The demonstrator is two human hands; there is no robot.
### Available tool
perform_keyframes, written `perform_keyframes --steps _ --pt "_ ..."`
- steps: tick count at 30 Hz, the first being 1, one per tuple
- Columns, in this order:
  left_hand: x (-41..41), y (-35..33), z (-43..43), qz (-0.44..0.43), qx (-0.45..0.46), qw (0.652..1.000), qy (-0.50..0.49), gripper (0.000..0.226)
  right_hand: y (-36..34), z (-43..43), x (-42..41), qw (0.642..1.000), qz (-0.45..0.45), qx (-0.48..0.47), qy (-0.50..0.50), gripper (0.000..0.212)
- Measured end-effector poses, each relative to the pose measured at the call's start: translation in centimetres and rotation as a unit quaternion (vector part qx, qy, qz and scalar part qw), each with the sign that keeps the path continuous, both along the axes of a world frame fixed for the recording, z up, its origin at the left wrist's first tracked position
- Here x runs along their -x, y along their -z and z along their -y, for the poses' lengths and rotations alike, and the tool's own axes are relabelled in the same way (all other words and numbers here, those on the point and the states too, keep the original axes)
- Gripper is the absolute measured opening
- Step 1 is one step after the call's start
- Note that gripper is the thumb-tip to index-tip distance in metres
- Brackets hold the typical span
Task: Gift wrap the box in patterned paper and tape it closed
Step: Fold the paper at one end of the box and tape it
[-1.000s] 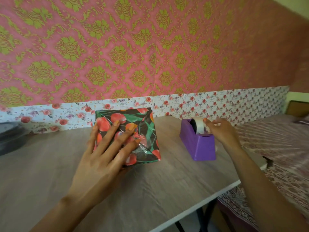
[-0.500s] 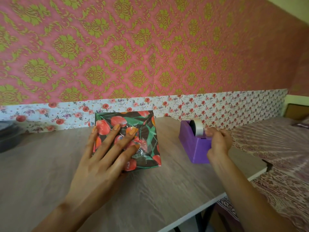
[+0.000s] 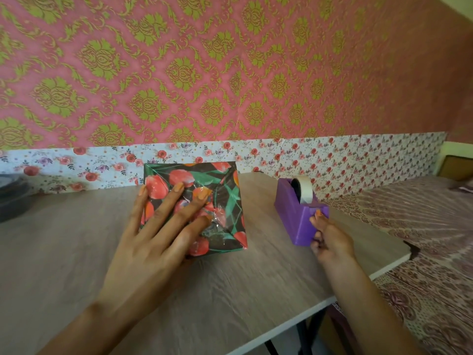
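Note:
The box [image 3: 225,201], wrapped in dark paper with red flowers and green leaves, sits on the wooden table [image 3: 230,290] near the wall. Shiny clear tape shows on its folded top. My left hand [image 3: 158,234] lies flat on the box with straight, spread fingers pressing the folds down. A purple tape dispenser [image 3: 294,213] with a white roll [image 3: 304,189] stands to the right of the box. My right hand [image 3: 330,237] is at the dispenser's front end, fingers curled, thumb tip by the cutter, pinching what looks like the tape end; the strip itself is hard to see.
The table's right edge [image 3: 371,275] runs diagonally close to the dispenser, with a patterned bedspread [image 3: 422,252] beyond it. A dark round object [image 3: 12,196] sits at the far left. A floral-papered wall [image 3: 307,160] backs the table right behind the box.
My right hand moved from the tape roll forward and down to the dispenser's front end by the cutter. My left hand stayed pressed on the box.

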State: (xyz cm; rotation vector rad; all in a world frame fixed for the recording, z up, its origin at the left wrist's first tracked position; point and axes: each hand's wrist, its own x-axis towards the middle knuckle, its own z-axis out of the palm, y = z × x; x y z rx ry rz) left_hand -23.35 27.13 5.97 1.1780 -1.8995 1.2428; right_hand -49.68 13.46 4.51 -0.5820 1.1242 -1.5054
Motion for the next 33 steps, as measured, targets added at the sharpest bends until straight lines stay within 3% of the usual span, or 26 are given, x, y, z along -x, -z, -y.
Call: perform_keyframes --steps 5,9,11,13,15,17,21,26,30,33 --pt "0.2 0.1 0.0 -0.007 -0.022 1.000 -0.002 0.064 1.0 -0.8 -1.4 0.996 0.091 0.002 -0.005 0.013" --pt "0.5 0.3 -0.4 -0.017 -0.029 0.999 -0.015 0.064 -1.1 -4.7 -3.1 0.979 0.049 0.194 -0.045 0.007" --pt "1.0 0.4 -0.5 -0.018 -0.022 0.999 -0.025 0.054 -3.6 -7.0 -4.5 0.939 -0.024 0.337 -0.062 0.013" --pt "1.3 0.6 -0.7 -0.013 -0.021 0.999 -0.031 0.046 -6.0 -8.6 -6.0 0.874 -0.097 0.468 -0.088 0.012" --pt "1.5 0.7 -0.7 -0.013 -0.022 0.999 -0.031 0.043 -7.2 -9.1 -7.3 0.814 -0.171 0.544 -0.110 0.011" --pt "1.5 0.9 -0.7 -0.014 -0.019 0.999 -0.025 0.040 -7.3 -8.7 -8.3 0.797 -0.262 0.531 -0.119 0.019" --pt "1.2 0.7 -0.7 -0.025 -0.015 1.000 0.003 0.028 -6.9 -6.9 -9.1 0.821 -0.381 0.419 -0.080 0.043" --pt "1.0 0.8 -0.3 -0.041 -0.019 0.998 0.046 0.024 -6.7 -6.4 -9.1 0.857 -0.351 0.362 -0.108 0.065" --pt "1.1 1.0 -0.3 -0.037 -0.018 0.998 0.049 0.026 -6.5 -6.2 -10.1 0.852 -0.367 0.361 -0.093 0.067" --pt "0.9 1.0 -0.2 -0.037 -0.014 0.998 0.047 0.026 -6.3 -5.8 -10.4 0.865 -0.311 0.371 -0.128 0.059"
